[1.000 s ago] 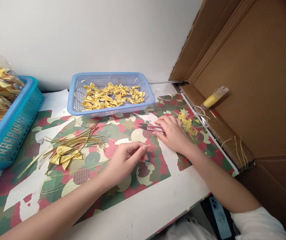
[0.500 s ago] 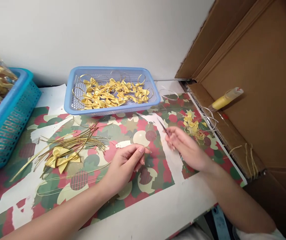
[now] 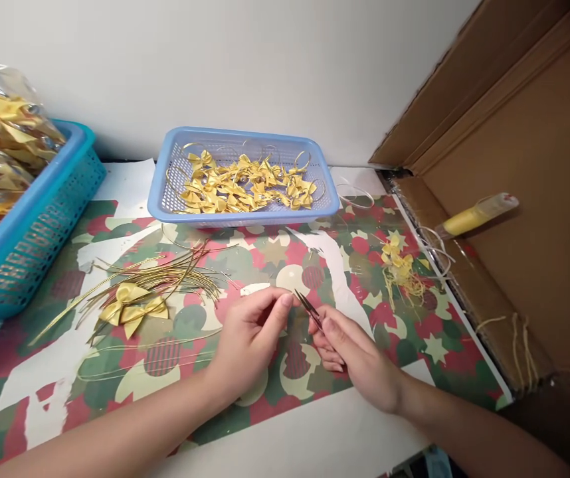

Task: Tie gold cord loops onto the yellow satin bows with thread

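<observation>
My right hand (image 3: 359,355) grips small thread snips (image 3: 307,309), blades pointing up and left toward my left fingertips. My left hand (image 3: 251,335) has thumb and forefinger pinched together, holding the end of a thin gold cord (image 3: 135,350) that trails left across the patterned paper (image 3: 315,392). A gold ribbon bow (image 3: 130,310) lies left of my left hand on a bundle of gold cord pieces (image 3: 165,275).
A light blue basket (image 3: 165,192) of finished gold bows stands at the back. A teal basket (image 3: 36,232) with bagged bows sits far left. Yellow scraps (image 3: 402,265) lie at the right by a cardboard box wall (image 3: 539,199) and a yellow tube (image 3: 474,216).
My right hand lifted the snips from the table at the right and brought them down-left to my left fingertips. The left hand stayed put. The view shifted slightly right.
</observation>
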Action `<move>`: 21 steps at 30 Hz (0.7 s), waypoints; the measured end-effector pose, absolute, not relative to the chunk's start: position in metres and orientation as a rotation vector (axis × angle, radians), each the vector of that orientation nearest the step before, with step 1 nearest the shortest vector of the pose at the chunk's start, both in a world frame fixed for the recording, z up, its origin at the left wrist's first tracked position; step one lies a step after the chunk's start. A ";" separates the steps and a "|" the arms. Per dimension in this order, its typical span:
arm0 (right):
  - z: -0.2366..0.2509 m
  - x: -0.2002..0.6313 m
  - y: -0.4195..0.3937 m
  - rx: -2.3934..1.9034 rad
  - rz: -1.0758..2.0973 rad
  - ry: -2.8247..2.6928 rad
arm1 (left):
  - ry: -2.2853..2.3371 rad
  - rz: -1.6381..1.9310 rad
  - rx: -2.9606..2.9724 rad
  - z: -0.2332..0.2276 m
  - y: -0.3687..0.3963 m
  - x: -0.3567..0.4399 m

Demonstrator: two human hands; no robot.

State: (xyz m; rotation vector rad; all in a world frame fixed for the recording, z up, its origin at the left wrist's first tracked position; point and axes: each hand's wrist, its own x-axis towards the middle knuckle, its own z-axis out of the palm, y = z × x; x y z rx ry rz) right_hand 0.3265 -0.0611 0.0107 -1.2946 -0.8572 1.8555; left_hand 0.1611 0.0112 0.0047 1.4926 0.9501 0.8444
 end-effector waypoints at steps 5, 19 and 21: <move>0.009 0.325 -0.062 -1.269 1.846 -0.832 | 0.912 0.842 1.547 0.004 0.011 0.161; 0.007 0.326 -0.063 -1.251 1.847 -0.775 | 0.837 0.832 1.642 0.005 0.010 0.161; 0.006 0.325 -0.062 -1.244 1.849 -0.759 | 0.841 0.804 1.645 0.005 0.011 0.161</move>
